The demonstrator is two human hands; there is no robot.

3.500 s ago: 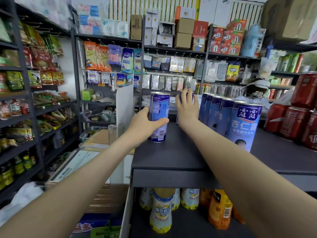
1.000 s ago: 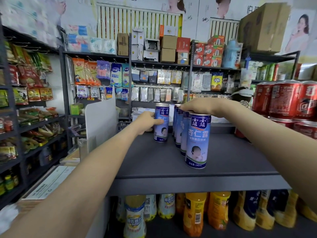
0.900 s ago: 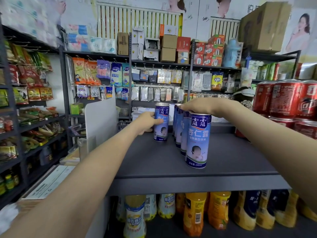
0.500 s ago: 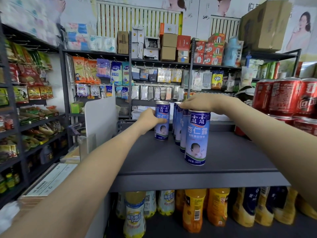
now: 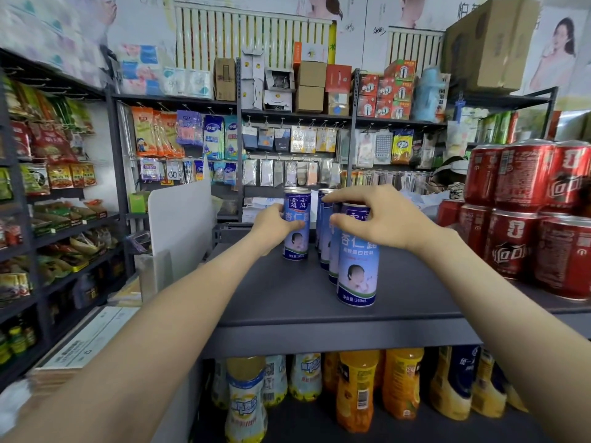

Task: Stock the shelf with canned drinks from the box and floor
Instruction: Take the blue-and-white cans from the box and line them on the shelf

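Note:
A dark grey shelf [image 5: 281,302] carries a row of tall blue drink cans running front to back; the nearest blue can [image 5: 356,273] stands close to the shelf's front edge. Left of that row, one more blue can [image 5: 297,203] stands upright on the shelf. My left hand [image 5: 271,228] is wrapped around its side, thumb across the label. My right hand [image 5: 383,219] hovers over the tops of the row's front cans, fingers spread and holding nothing. The cans behind the front one are mostly hidden.
Stacked red cans [image 5: 524,203] fill the shelf's right side. Yellow and orange bottles [image 5: 355,388] stand on the shelf below. A white panel [image 5: 182,225] rises at the left of the shelf. Racks of snacks and hanging goods line the aisle.
My right hand has drawn back from the far cans toward the front of the row and spread its fingers. My left hand still holds the single can, which stands in the same spot.

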